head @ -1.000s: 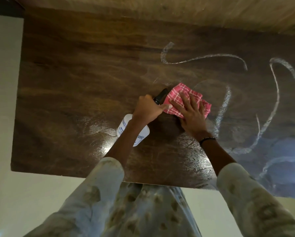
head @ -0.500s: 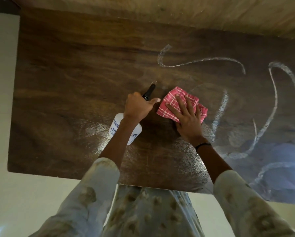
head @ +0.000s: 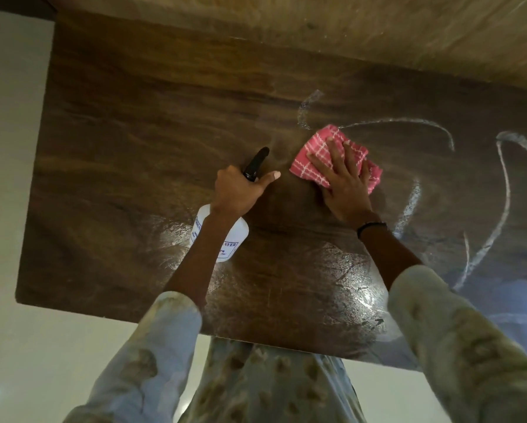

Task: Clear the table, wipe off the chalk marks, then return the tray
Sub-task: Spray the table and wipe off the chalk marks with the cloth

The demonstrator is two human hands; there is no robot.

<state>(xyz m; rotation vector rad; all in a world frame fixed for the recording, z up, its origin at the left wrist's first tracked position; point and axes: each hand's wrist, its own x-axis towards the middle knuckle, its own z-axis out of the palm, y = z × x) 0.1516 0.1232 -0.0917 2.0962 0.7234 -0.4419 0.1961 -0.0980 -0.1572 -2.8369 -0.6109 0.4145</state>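
A view from above looks down on a dark wooden table (head: 134, 154) and a person's two arms in pale patterned sleeves. The left hand (head: 237, 190) grips the black trigger head of a white spray bottle (head: 222, 236), fingers curled around it, the nozzle pointing away over the table. The right hand (head: 344, 184) lies flat with fingers spread, pressing a folded pink checked cloth (head: 323, 148) onto the tabletop just beside the bottle's nozzle. White chalk marks (head: 408, 123) loop across the table's right half, one curve touching the cloth's far edge. The near part of the table shines wet. No tray is visible.
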